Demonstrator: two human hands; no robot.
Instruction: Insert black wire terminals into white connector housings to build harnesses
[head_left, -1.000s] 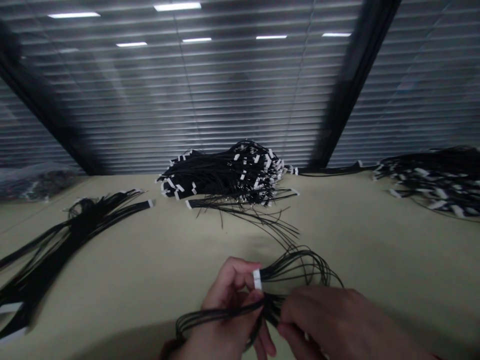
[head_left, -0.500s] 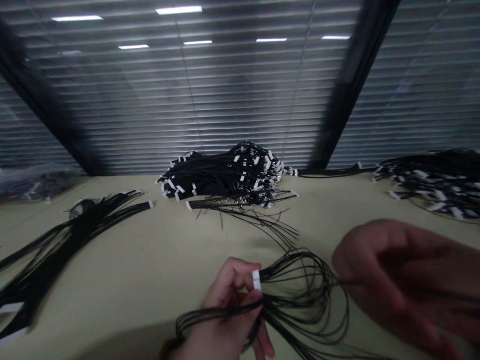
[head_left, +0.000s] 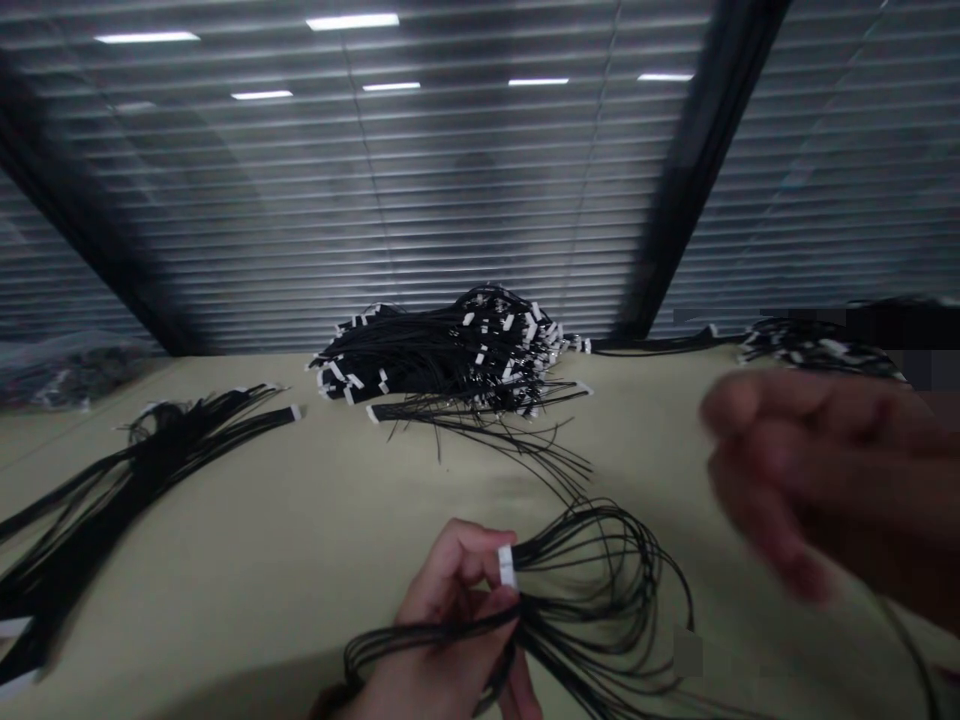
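My left hand [head_left: 442,610] grips a bundle of thin black wires [head_left: 600,590] near the bottom middle of the view. A white connector [head_left: 508,567] on the bundle sticks up between my thumb and fingers. The wires loop out to the right and spill down over the table edge of the view. My right hand [head_left: 810,470] is blurred, raised at the right, apart from the main bundle. A thin wire seems to run below it, but whether it holds that wire is hidden by the blur.
A large heap of white-ended black wires [head_left: 442,360] lies on the pale green table [head_left: 225,440] at the back. Another bundle [head_left: 120,480] lies at the left, and a further heap [head_left: 817,345] at the back right. Slatted blinds [head_left: 375,200] stand behind the table.
My right hand has let go of the bundle and moved up and to the right. The wire loops now hang wider, while my left hand keeps its grip.
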